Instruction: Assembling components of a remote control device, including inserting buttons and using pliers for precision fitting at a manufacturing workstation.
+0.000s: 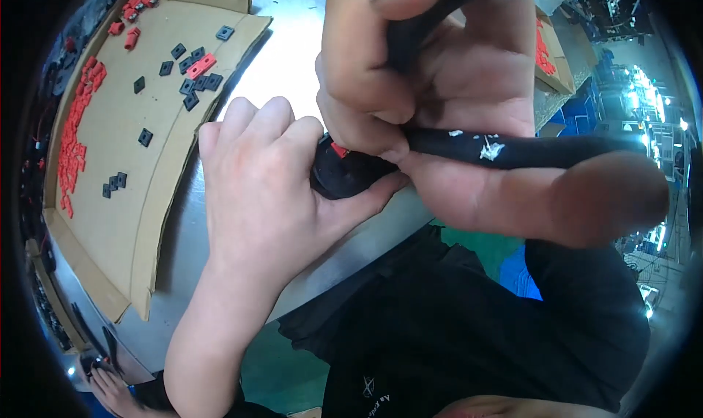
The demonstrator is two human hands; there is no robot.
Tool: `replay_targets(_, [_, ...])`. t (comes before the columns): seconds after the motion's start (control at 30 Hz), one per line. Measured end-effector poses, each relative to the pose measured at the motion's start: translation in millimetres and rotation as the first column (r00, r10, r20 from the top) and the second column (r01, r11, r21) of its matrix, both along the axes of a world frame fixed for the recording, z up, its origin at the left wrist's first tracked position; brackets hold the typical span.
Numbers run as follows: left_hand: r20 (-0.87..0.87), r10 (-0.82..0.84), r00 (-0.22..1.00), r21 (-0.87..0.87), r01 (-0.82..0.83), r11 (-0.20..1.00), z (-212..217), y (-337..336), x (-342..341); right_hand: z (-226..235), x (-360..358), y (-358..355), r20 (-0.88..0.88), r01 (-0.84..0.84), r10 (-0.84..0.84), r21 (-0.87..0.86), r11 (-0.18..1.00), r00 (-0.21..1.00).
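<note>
My left hand (pixel 256 176) is closed around a black rounded part (pixel 346 180) above the table, with a small red piece (pixel 339 150) showing at its top. My right hand (pixel 476 88), large and close to the camera, is wrapped around a black two-handled tool (pixel 578 153) that looks like pliers. One handle, flecked with white, runs along the thumb; the other passes up between the fingers and palm. The tool's working end is hidden behind my right fingers, close to the black part, so I cannot tell whether they touch.
On the left, a shallow cardboard tray (pixel 167 206) holds many red pieces (pixel 75 151) and scattered black square pieces (pixel 166 68). It lies on a grey metal table (pixel 366 231). Another box (pixel 562 70) with red pieces stands at right. A co-worker's hand (pixel 110 390) shows at lower left.
</note>
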State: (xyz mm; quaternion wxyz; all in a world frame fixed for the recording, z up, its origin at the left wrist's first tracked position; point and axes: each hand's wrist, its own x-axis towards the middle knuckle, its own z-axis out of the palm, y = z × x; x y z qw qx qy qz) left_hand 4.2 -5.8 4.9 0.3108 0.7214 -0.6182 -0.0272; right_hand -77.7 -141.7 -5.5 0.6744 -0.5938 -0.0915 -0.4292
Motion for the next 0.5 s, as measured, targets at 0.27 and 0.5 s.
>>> replay_targets(0.27, [0.001,0.023,1.000,-0.025,-0.023,0.999,-1.9,-0.5,-1.1,0.7,7.4,-9.3,-0.014,-0.160,0.162,-0.260,0.952,0.987])
replay_targets(0.5, [-0.167,-0.020,0.986,-0.054,0.012,0.998,-9.5,-3.1,4.2,13.2,13.4,-15.3,-0.044,-0.290,0.311,-0.503,0.814,0.949])
